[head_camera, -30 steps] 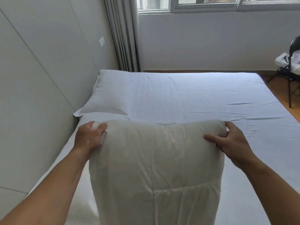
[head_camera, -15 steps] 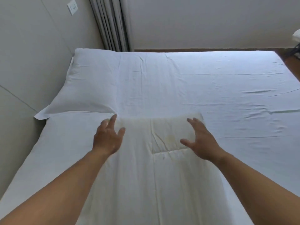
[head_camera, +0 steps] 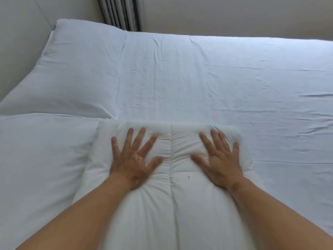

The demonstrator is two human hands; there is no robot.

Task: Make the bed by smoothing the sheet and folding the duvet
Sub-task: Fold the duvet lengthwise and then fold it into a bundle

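A folded cream-white duvet point(head_camera: 171, 204) lies on the white sheet point(head_camera: 216, 87) in the near middle of the bed, its far edge just short of the pillows. My left hand point(head_camera: 134, 157) presses flat on the duvet's left half with the fingers spread. On the right half my right hand point(head_camera: 219, 159) presses down the same way. A stitched seam runs between the two hands. The sheet beyond shows light creases.
A white pillow point(head_camera: 75, 73) lies at the far left against the headboard wall point(head_camera: 21, 33), and a second pillow point(head_camera: 36, 159) lies nearer on the left beside the duvet. Grey curtains point(head_camera: 119, 13) hang in the far corner.
A second ago both hands held the folded duvet up by its top corners. They laid it on the bed, let go, and now press flat on it. The view tilted down.
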